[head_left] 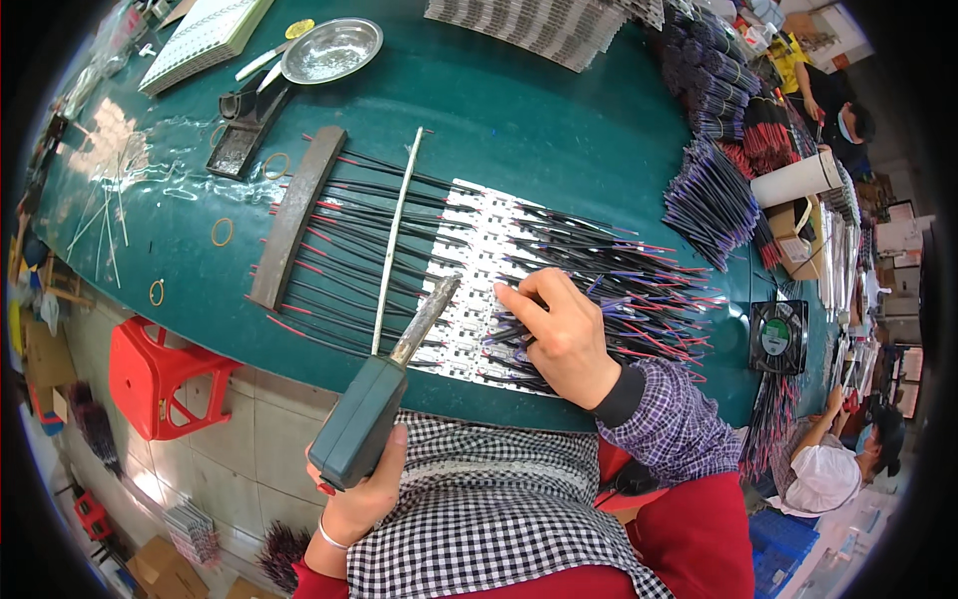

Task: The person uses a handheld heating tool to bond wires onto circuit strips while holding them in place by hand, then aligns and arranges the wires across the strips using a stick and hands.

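The left hand is gripping a dark-green boxy tool, whose long axis is slanting up-right, grey metal tip pointing over a white panel; the right hand is curling over thin black wires, pinch unclear.

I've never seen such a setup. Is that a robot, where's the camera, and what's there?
No robot: these are a person's bare hands, seen from above by a wide fisheye camera worn on the head, so straight edges bend. The left hand grips a dark green tool with a long metal tip. The right hand is at a white panel, among dark wires. Across the wires on the panel's left lie a dark bar and thin pale stick. The green table also bears a metal bowl and a fan.
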Tool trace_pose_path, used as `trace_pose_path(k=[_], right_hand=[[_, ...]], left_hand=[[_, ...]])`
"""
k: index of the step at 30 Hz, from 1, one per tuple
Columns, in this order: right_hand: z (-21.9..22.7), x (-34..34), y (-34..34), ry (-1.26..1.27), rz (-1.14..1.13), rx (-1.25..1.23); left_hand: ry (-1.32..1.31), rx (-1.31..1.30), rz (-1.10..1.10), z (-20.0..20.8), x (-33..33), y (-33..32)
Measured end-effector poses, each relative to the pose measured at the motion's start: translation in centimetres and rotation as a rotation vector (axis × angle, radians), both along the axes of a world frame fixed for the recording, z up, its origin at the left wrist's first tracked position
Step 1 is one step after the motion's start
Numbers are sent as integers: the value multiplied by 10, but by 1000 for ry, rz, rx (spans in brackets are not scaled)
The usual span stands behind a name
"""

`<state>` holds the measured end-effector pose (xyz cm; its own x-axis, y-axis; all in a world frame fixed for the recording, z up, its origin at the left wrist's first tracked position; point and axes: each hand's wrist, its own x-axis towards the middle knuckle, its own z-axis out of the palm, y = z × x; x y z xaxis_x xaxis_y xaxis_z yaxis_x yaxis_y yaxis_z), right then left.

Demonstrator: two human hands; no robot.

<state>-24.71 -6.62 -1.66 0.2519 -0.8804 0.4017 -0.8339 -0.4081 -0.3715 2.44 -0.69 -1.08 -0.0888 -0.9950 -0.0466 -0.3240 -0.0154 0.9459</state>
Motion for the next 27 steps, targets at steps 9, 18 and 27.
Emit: trace_pose_path(k=[9,18,27], right_hand=[[-6,0,-2,56,34,-37],[-7,2,-4,115,35,-49],[-5,2,-5,70,30,-52]], left_hand=[[40,-26,-29,3,-10,-14],[-44,-9,-123,7,-16,-23],[-76,55,-170,13,-15,-28]])
